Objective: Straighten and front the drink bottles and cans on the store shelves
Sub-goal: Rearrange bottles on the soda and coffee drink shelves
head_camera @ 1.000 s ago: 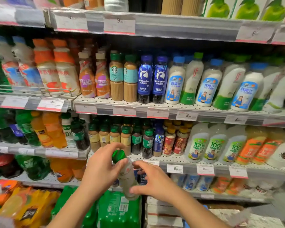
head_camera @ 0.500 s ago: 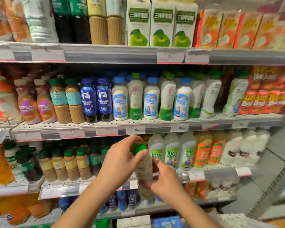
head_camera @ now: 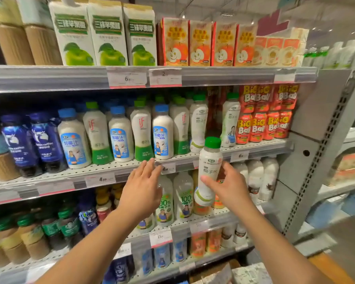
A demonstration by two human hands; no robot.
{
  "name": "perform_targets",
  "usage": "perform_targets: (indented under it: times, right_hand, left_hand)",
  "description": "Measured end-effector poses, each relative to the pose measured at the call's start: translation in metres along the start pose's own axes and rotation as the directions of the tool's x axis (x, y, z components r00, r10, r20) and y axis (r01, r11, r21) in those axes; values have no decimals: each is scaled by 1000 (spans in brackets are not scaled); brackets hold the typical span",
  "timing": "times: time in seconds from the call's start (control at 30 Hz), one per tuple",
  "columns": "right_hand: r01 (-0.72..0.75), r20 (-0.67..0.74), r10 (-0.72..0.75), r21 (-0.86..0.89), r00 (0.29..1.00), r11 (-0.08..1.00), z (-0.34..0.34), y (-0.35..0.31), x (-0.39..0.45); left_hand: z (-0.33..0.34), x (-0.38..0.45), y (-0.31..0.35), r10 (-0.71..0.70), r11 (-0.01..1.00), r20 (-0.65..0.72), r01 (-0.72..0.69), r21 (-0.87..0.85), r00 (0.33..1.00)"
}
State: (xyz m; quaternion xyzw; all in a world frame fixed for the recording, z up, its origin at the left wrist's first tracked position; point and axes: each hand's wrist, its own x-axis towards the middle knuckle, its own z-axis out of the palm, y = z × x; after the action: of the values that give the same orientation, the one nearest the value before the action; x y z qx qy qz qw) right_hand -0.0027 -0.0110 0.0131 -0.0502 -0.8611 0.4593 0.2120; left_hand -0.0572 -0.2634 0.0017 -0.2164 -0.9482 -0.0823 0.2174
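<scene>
Basically, right hand [head_camera: 226,186] grips the green-capped white plastic coconut-water bottle [head_camera: 208,171]; left hand [head_camera: 142,186] spreads loose. Slot it between matching shelf bottles [head_camera: 231,119], label forward.

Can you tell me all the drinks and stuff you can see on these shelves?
held bottle: one, white with green cap, in front of the middle shelf.
apple cartons: three, white and green, top shelf.
orange cartons: four, orange-red, top shelf right of those.
dark blue coffee bottles: two, middle shelf left.
white milky bottles: many, blue or green caps, middle shelf.
Big Ball cans: several, red, stacked, middle shelf right.
price tags: several, white, shelf edges.
left hand: one, open, reaching toward the shelf.
right hand: one, holds the bottle.
</scene>
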Motion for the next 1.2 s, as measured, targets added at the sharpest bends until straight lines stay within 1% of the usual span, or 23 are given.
perform_targets:
  times: [0.1, 0.2, 0.33, 0.43, 0.6, 0.7, 0.87, 0.97, 1.03, 1.13, 1.2]
  right_hand:
    - [17, -72, -16, 12, 997, 1000, -31, 2, 27]
    - [43, -146, -45, -18, 988, 999, -51, -3, 58]
    - [98, -223, -109, -60, 969, 993, -63, -12, 101]
    - [118, -230, -137, -96, 964, 988, -64, -20, 128]
    - [103, -161, -138, -207, 977, 973, -52, -26, 153]
    - [107, -134, -143, -242, 981, 964, -42, -28, 157]
    - [102, -159, -168, -358, 973, 928, -38, -32, 161]
    - [93, -214, -203, -436, 956, 895, -40, -30, 158]
    - [78, -248, -209, -451, 946, 889, -37, -22, 151]
    - [72, -236, -213, -492, 948, 867, -26, -2, 141]
    - [65, -249, -211, -490, 945, 869, -22, 9, 139]
  left_hand:
    - [19, 6, 6, -58, 997, 15, 57, 52, 998]
    - [28, 10, 9, -93, 993, -2, 93, 71, 996]
    - [30, 10, 5, -86, 991, -28, 89, 98, 996]
    - [27, 8, 6, -82, 991, -32, 85, 99, 996]
    - [24, 6, 7, -80, 990, -47, 85, 110, 996]
    - [24, 5, 6, -78, 991, -40, 82, 102, 996]
    - [26, 5, 5, -74, 993, -52, 78, 91, 996]
    - [27, 3, 4, -70, 993, -59, 74, 87, 996]
    - [28, 3, 4, -72, 992, -60, 78, 95, 996]
    - [28, 3, 4, -58, 992, -79, 67, 103, 995]
    - [28, 4, 3, -49, 993, -78, 57, 107, 996]
